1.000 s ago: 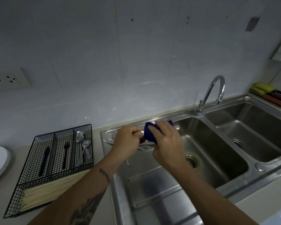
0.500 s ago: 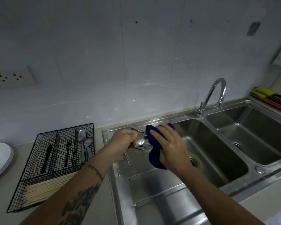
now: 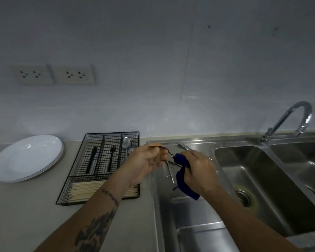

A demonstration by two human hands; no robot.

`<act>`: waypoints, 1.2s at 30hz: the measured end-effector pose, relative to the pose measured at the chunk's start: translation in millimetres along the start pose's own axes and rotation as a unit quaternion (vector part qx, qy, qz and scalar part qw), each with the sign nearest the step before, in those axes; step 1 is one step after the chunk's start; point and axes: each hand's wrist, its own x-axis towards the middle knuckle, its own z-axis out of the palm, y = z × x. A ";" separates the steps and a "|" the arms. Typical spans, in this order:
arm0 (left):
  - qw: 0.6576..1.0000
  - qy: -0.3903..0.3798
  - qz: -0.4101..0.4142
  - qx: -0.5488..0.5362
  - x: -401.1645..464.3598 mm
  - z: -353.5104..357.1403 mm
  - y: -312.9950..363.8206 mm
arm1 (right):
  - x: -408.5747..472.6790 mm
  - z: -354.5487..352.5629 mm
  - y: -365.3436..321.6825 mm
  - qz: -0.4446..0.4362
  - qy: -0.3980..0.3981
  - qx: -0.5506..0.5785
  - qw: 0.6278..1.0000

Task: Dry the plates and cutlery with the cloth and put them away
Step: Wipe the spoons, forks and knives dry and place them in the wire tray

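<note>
My left hand holds a metal spoon by its bowl end, above the left edge of the sink's draining board. My right hand grips a dark blue cloth wrapped round the spoon's handle. More cutlery lies on the draining board under the hands, and a knife lies at its back edge. A black wire cutlery tray on the counter holds a spoon, dark utensils and chopsticks. White plates are stacked at the left.
A double steel sink with a curved tap fills the right side. Wall sockets sit on the tiled wall above the counter.
The view has swung left, bringing the plates and sockets in. My hands have moved apart a little: the cloth now covers the spoon's handle and the left hand holds the bowl end.
</note>
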 end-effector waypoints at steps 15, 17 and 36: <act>0.888 0.362 0.065 0.276 86.9 -125.0 21.0 | 15.4 67.9 -14.7 0.121 -0.194 0.161 0.960; 0.863 0.343 0.055 0.368 100.6 -132.8 19.1 | 16.2 64.2 -4.6 0.158 -0.170 0.187 0.955; 0.741 0.228 0.135 0.617 112.7 -71.3 -26.1 | 0.3 41.2 43.2 0.273 -0.103 0.254 0.922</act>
